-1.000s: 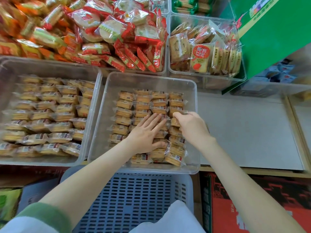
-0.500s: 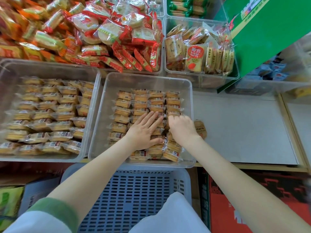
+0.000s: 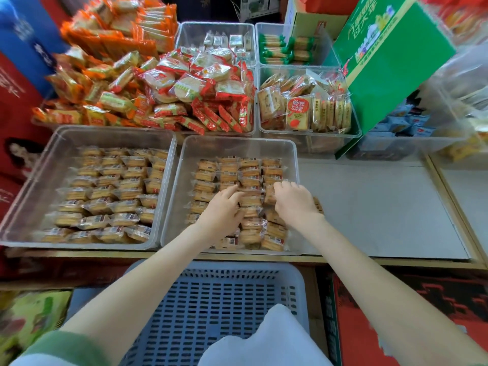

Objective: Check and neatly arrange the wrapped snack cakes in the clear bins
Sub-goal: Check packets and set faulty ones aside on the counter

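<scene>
Currently, mid-straightening: left hand (image 3: pixel 224 212) presses extended fingers on snack cakes (image 3: pixel 237 170) in the middle clear bin (image 3: pixel 237 140); right hand (image 3: pixel 294 204) pinches 1 in the right-hand column. Next, likely, seating it square in its row.

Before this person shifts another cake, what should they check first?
1. Both hands over the middle bin: ok; left hand and right hand rest on its snack cakes.
2. Its far rows straight: ok.
3. Its near rows straight: not ok, packs lie tilted.
4. The left bin tidy: ok.
5. Either hand gripping a pack: cannot tell, blurred.
</scene>
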`<state>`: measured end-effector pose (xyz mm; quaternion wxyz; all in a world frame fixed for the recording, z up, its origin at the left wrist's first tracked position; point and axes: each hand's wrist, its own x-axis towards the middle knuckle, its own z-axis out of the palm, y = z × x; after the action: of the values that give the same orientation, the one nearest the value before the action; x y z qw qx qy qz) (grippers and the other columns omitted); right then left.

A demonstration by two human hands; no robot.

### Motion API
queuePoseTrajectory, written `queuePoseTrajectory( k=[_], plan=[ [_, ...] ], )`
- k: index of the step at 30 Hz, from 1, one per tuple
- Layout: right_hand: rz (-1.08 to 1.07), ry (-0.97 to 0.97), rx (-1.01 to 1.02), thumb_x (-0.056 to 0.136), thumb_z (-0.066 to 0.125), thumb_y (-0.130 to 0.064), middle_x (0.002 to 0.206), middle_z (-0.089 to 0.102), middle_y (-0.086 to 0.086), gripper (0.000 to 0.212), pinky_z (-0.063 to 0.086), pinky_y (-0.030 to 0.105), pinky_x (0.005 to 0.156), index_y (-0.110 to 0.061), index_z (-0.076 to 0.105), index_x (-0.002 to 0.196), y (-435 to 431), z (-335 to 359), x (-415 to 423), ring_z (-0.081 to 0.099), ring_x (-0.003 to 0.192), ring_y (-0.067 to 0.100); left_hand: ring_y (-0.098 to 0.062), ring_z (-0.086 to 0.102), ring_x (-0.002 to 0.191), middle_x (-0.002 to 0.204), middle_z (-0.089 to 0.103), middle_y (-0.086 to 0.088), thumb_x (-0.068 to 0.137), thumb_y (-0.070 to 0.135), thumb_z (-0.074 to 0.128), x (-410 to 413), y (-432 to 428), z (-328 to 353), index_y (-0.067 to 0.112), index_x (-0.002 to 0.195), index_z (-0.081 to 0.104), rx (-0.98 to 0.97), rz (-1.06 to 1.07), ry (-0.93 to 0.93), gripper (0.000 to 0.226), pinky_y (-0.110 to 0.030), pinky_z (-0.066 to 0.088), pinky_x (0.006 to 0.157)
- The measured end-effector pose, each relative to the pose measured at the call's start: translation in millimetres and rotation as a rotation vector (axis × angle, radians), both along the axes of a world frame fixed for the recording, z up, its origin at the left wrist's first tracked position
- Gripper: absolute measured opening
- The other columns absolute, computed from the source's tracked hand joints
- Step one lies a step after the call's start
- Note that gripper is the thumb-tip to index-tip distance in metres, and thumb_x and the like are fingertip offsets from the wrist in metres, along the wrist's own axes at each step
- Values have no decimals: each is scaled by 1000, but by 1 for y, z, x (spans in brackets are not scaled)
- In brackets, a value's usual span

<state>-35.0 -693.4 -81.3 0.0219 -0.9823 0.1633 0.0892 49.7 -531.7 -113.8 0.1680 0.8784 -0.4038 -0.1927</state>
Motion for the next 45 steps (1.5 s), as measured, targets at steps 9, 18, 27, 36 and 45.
queuePoseTrajectory(
  k=[9,18,27,36,45],
  plan=[
    [-462,-368,1235,91,64,-20,111,71,0,35,53,30,87,-10,62,124,19,46,-94,66,104,18,-12,67,101,116,68,-6,99,22,53,-71,17,56,9,123,58,-535,423,967,27,-26,56,88],
    [-604,-526,1506,104,37,-29,104,73,7,32,55,29,72,-15,66,109,67,34,-146,69,91,18,-17,69,84,95,74,-3,97,14,54,-122,66,69,11,95,58,-693,385,951,5,-37,59,81],
    [-671,-787,1320,103,42,-16,96,72,-2,27,53,18,63,-17,68,109,83,35,-160,67,82,7,-15,68,65,82,73,-7,100,9,48,-140,73,84,9,87,46,-697,324,869,13,-26,57,64],
    [-666,-797,914,101,46,-16,95,68,3,22,57,40,79,-14,68,103,92,28,-161,65,91,19,-15,66,85,89,67,-1,105,26,37,-157,65,73,18,91,57,-527,389,753,26,-32,59,73],
    [-856,-892,1540,98,47,-6,79,72,0,22,47,26,65,-13,66,89,78,36,-156,63,78,19,-11,57,60,66,60,6,105,15,37,-148,70,76,12,82,47,-655,208,601,25,-28,53,61]
  ],
)
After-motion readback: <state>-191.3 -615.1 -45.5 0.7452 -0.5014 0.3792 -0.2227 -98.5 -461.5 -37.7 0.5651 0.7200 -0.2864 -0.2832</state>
